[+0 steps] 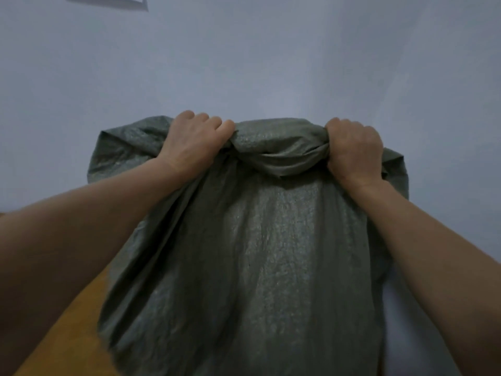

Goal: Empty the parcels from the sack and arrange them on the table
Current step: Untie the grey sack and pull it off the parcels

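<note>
A large grey-green woven sack (260,253) hangs in front of me and fills the middle of the view. My left hand (195,142) grips a bunched fold at its upper left edge. My right hand (355,147) grips a bunched fold at its upper right edge. Both arms are stretched forward and up, holding the sack raised. The fabric between the hands is gathered into folds. No parcels are visible; the sack hides whatever lies below it.
A plain pale wall (257,55) fills the background. A strip of orange-brown table (73,337) shows at the lower left beneath my left arm. A white patch (393,302) shows beside the sack at the lower right.
</note>
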